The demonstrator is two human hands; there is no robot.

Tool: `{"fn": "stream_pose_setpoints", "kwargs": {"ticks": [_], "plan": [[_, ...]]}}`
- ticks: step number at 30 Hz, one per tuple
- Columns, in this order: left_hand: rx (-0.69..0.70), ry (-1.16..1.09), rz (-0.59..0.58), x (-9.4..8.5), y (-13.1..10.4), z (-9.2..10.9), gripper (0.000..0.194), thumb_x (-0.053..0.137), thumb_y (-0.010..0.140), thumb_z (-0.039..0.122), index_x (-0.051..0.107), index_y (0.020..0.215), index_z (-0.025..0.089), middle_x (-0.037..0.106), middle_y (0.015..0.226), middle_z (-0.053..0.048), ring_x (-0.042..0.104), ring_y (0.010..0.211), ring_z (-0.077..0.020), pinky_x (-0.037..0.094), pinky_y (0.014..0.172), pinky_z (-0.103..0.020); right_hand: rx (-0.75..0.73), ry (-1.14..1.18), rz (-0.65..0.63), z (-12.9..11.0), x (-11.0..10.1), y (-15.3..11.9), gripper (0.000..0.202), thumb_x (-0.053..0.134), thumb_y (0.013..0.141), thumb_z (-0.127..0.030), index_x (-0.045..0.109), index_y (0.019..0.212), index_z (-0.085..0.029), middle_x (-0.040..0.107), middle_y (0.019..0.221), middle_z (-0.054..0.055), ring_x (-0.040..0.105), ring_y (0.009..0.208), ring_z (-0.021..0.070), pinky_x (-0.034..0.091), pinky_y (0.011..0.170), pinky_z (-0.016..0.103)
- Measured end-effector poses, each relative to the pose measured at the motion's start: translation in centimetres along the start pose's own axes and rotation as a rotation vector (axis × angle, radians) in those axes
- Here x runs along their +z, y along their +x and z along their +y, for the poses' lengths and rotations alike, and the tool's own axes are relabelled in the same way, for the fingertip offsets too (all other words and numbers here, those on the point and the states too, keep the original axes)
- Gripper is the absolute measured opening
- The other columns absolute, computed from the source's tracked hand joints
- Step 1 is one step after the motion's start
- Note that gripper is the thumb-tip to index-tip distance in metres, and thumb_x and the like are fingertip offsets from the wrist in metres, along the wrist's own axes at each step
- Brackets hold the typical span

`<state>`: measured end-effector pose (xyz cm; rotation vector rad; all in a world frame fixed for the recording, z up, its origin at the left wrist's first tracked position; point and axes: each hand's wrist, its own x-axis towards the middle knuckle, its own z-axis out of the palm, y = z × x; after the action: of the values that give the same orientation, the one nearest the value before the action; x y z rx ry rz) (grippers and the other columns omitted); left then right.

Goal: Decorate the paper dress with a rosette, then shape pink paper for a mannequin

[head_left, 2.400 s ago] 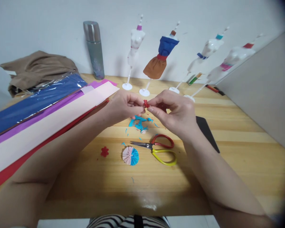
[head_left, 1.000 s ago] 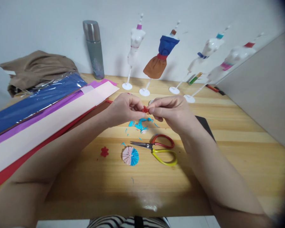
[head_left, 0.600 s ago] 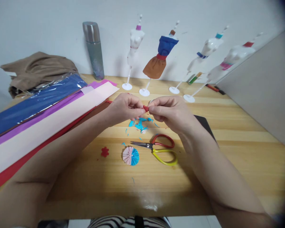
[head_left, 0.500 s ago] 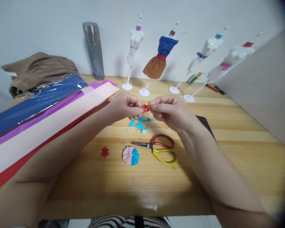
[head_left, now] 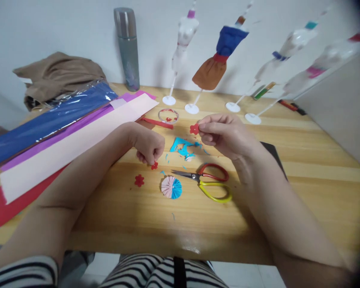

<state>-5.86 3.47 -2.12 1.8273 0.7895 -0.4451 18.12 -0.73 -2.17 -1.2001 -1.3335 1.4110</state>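
My left hand (head_left: 150,146) pinches a small red flower (head_left: 154,165) low over the table. Raised at the centre, my right hand (head_left: 217,130) holds another red flower (head_left: 194,129) between thumb and fingers. A third red flower (head_left: 139,181) lies near the left one, beside a pleated pink and blue paper disc (head_left: 171,187). Scissors with red and yellow handles (head_left: 213,192) lie partly open to the right of the disc. Blue paper scraps (head_left: 184,149) are scattered between my hands.
Paper strips (head_left: 78,140) and brown cloth (head_left: 63,78) are on the left. A bottle (head_left: 129,56), a dressed mannequin (head_left: 219,60) and several bare ones stand at the back. A clear ring-shaped container (head_left: 168,115) and a red strip (head_left: 159,123) lie before them; a black object (head_left: 273,156) is right.
My hands have moved apart, each with a red flower. My left hand has come down towards the flower on the table. The view has shifted, uncovering the clear ring-shaped container.
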Motion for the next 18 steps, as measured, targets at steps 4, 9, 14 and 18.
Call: {"fn": "stream_pose_setpoints", "kwargs": {"ticks": [4, 9, 14, 18], "plan": [[-0.126, 0.330, 0.056, 1.0, 0.8, 0.1, 0.044, 0.068, 0.061, 0.000, 0.048, 0.029, 0.022, 0.049, 0.032, -0.001, 0.042, 0.034, -0.0135, 0.031, 0.043, -0.026, -0.032, -0.058, -0.016, 0.1, 0.5, -0.3, 0.020, 0.087, 0.066, -0.033, 0.071, 0.061, -0.022, 0.051, 0.046, -0.004, 0.038, 0.044, 0.0080, 0.024, 0.044, 0.026], [-0.092, 0.381, 0.134, 1.3, 1.1, -0.1, 0.045, 0.070, 0.054, -0.002, 0.045, 0.027, 0.024, 0.040, 0.029, 0.002, 0.030, 0.033, -0.0121, 0.025, 0.043, -0.029, -0.100, -0.136, -0.072, 0.3, 0.7, -0.5, 0.024, 0.088, 0.074, -0.038, 0.071, 0.065, -0.023, 0.051, 0.051, -0.003, 0.041, 0.046, 0.0095, 0.026, 0.043, 0.027], [-0.090, 0.213, 0.242, 1.5, 1.0, -0.7, 0.041, 0.063, 0.047, -0.012, 0.048, 0.031, 0.022, 0.042, 0.033, 0.003, 0.033, 0.037, -0.0140, 0.035, 0.052, -0.032, -0.059, -0.166, -0.087, 0.1, 1.4, -1.2, 0.022, 0.087, 0.073, -0.037, 0.072, 0.067, -0.022, 0.054, 0.052, -0.003, 0.042, 0.046, 0.0089, 0.028, 0.043, 0.026], [-0.130, 0.150, 0.285, 1.3, 0.8, -0.5, 0.037, 0.068, 0.045, -0.011, 0.055, 0.036, 0.022, 0.041, 0.034, 0.004, 0.037, 0.044, -0.0152, 0.036, 0.055, -0.030, -0.004, -0.196, -0.278, 0.0, 2.1, -1.6, 0.021, 0.087, 0.072, -0.036, 0.073, 0.072, -0.021, 0.064, 0.060, -0.001, 0.051, 0.050, 0.0098, 0.039, 0.049, 0.026]]}}
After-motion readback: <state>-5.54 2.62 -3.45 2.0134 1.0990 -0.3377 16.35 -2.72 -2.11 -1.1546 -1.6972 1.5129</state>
